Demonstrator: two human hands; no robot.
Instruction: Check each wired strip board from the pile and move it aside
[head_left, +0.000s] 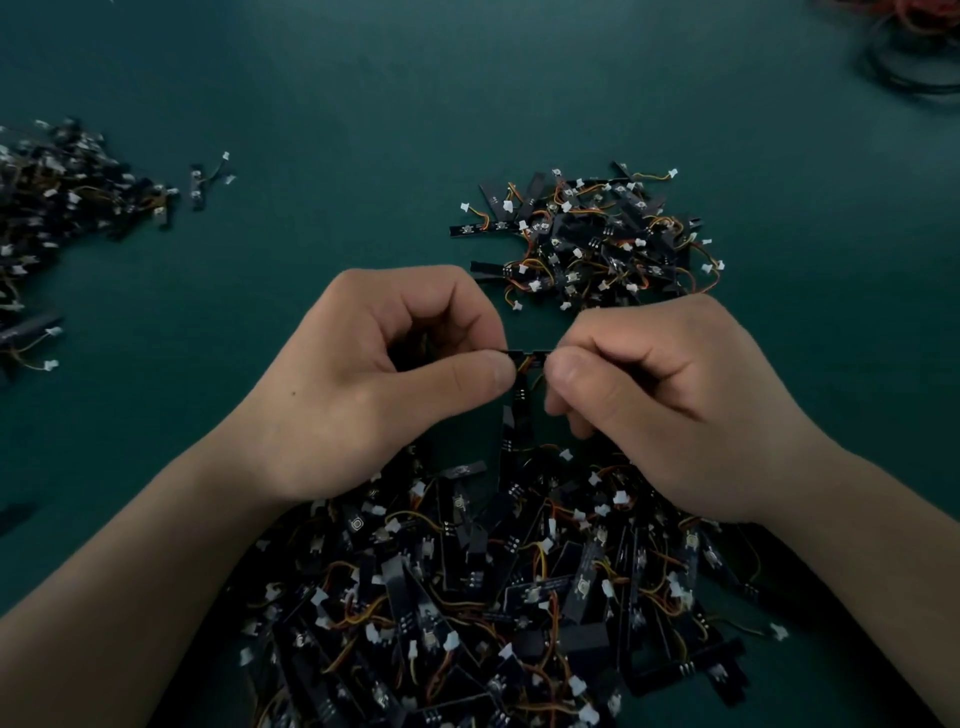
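A large pile of black strip boards (493, 597) with orange and yellow wires and white plugs lies on the green table, close to me. Above it, my left hand (374, 379) and my right hand (660, 400) pinch the two ends of one black wired strip board (529, 356), held level between thumbs and forefingers. Its wires and another dark strip hang down between my hands toward the pile. A smaller heap of strip boards (597, 244) rests just beyond my right hand.
A third heap of boards (57, 208) spreads along the left edge, with one stray board (200, 184) beside it. Dark coiled cables and red wires (914, 47) sit at the far right corner. Bare green table surface (363, 104) lies beyond my hands.
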